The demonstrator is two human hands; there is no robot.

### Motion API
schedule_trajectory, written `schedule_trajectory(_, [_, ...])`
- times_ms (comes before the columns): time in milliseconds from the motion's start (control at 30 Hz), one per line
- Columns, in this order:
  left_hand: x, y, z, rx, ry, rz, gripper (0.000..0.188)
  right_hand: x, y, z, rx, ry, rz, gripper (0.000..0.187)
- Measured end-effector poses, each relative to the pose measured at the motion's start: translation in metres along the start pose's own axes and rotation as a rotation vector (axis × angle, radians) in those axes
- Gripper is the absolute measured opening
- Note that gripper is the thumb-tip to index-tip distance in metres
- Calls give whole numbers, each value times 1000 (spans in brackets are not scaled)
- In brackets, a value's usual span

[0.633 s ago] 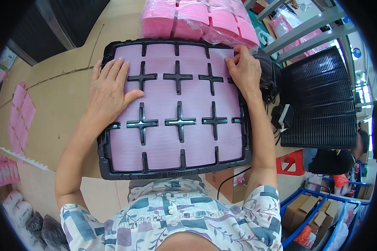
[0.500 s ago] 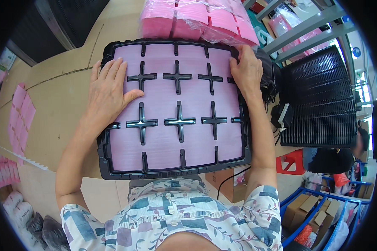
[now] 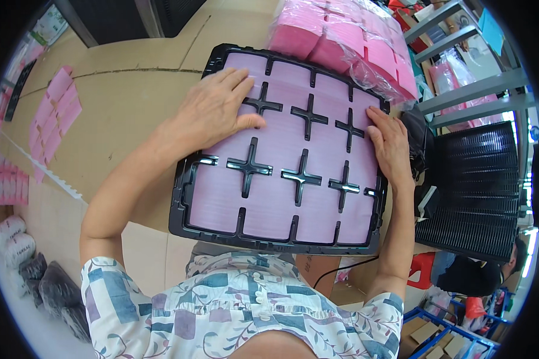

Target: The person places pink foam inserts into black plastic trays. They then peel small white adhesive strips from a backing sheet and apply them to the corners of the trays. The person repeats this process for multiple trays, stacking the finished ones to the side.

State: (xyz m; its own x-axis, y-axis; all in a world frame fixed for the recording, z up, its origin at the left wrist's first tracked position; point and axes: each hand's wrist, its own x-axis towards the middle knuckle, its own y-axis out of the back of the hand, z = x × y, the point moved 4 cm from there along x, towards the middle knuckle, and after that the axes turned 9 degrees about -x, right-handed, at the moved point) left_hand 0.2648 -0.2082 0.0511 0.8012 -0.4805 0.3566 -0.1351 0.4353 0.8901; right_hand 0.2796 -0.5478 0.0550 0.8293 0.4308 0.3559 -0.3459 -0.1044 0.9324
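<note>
Lilac sheet at frame centre is partly hidden by left hand and right hand, thumbs spread.

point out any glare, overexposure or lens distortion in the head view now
Head view, glare: white glints on the black crosses and clear wrap; head view, overexposure: a burnt-out light strip near the right rim; head view, distortion: edges of the black tray bow outward, picture corners fall to black.

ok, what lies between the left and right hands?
In the head view, a lilac foam-like sheet lies between them, glossy black plastic crosses showing through.
</note>
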Motion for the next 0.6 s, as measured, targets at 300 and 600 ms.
schedule_trajectory(300, [23,-5,-32,197,-263,-1,37,0,-6,-10,-443,84,-6,40])
schedule_trajectory(600, [9,17,-37,40,-140,128,37,-19,5,16,493,-287,167,39])
